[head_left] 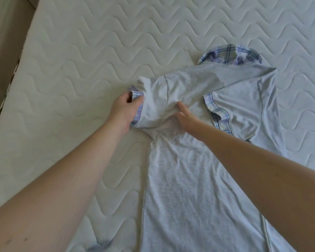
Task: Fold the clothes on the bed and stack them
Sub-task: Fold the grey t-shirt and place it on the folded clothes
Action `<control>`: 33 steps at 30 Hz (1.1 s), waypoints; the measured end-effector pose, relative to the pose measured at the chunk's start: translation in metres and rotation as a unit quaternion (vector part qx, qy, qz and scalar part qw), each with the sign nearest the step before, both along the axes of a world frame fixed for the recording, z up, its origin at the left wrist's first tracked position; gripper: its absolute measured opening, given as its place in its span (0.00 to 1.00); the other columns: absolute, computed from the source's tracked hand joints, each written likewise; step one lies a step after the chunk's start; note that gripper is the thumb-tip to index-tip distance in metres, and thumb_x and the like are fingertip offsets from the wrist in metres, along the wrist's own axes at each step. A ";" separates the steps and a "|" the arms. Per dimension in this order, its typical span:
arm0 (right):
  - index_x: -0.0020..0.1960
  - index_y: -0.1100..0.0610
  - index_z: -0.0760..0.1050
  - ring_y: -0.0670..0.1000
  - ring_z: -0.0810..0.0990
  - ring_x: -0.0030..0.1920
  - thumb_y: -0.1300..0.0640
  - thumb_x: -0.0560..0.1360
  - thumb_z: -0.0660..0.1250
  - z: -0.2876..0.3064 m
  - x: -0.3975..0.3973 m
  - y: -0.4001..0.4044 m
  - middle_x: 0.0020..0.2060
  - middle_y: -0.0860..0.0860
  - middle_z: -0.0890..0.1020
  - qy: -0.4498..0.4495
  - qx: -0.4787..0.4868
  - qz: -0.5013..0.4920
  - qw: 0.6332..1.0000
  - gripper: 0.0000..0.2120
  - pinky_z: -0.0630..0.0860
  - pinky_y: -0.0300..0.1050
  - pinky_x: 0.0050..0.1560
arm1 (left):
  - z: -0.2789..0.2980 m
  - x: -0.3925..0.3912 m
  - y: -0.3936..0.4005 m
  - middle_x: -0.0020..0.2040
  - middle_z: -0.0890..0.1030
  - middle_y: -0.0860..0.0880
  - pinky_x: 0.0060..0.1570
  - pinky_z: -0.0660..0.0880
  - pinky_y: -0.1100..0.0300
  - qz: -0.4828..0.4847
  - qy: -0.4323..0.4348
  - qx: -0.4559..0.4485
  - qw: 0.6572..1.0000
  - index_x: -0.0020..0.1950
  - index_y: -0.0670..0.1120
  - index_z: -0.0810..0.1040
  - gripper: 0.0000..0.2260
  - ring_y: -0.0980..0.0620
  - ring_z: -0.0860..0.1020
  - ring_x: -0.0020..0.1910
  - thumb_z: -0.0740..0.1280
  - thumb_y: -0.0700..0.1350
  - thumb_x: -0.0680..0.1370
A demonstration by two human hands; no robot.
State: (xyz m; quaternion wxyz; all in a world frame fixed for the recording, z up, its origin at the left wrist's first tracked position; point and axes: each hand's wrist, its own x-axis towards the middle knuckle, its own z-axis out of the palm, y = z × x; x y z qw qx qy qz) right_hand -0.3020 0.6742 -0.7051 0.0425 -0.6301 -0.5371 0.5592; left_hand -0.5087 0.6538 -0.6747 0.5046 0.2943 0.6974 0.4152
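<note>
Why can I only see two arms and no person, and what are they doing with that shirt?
The camera sits on the person's head and looks down, so you see what they see: just their own two arms reaching forward. There is only this one picture, taken from up there.

The white, wavy-stitched surface is a mattress. On it lies a light grey shirt with a blue checked collar, spread out flat.

The left hand grips the cuff of one short sleeve, which has the same checked trim. The right hand lies on the shirt beside that sleeve with straight fingers, pressing the cloth. My guess is that the sleeve is being folded in over the shirt. The other sleeve already lies folded across the shirt.
</note>
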 end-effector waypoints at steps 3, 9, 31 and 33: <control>0.78 0.47 0.58 0.53 0.62 0.75 0.50 0.84 0.50 0.017 0.007 0.004 0.76 0.50 0.62 0.083 -0.025 -0.081 0.993 0.23 0.57 0.52 0.74 | 0.022 0.026 0.003 0.39 0.80 0.50 0.40 0.70 0.59 -0.098 0.144 0.082 0.981 0.46 0.45 0.79 0.08 0.53 0.76 0.39 0.69 0.49 0.74; 0.68 0.53 0.72 0.50 0.82 0.54 0.43 0.84 0.46 0.063 0.046 0.008 0.56 0.50 0.83 0.313 -0.018 -0.276 0.909 0.24 0.78 0.46 0.53 | 0.066 0.107 0.011 0.42 0.81 0.53 0.38 0.70 0.68 -0.205 0.221 0.188 0.935 0.52 0.46 0.77 0.05 0.57 0.77 0.39 0.67 0.45 0.77; 0.47 0.55 0.77 0.51 0.78 0.42 0.54 0.80 0.62 0.005 0.181 0.004 0.39 0.50 0.80 0.077 0.066 -0.329 0.939 0.08 0.76 0.47 0.44 | -0.009 0.148 0.134 0.74 0.65 0.43 0.66 0.63 0.59 -0.436 0.399 0.058 0.805 0.77 0.45 0.62 0.27 0.45 0.71 0.66 0.65 0.38 0.78; 0.45 0.51 0.78 0.50 0.79 0.42 0.51 0.80 0.62 0.006 0.186 0.010 0.38 0.49 0.80 0.086 0.071 -0.322 0.940 0.09 0.78 0.53 0.50 | -0.012 0.148 0.157 0.74 0.66 0.44 0.62 0.66 0.60 -0.513 0.401 0.032 0.758 0.77 0.48 0.62 0.28 0.46 0.75 0.60 0.68 0.42 0.78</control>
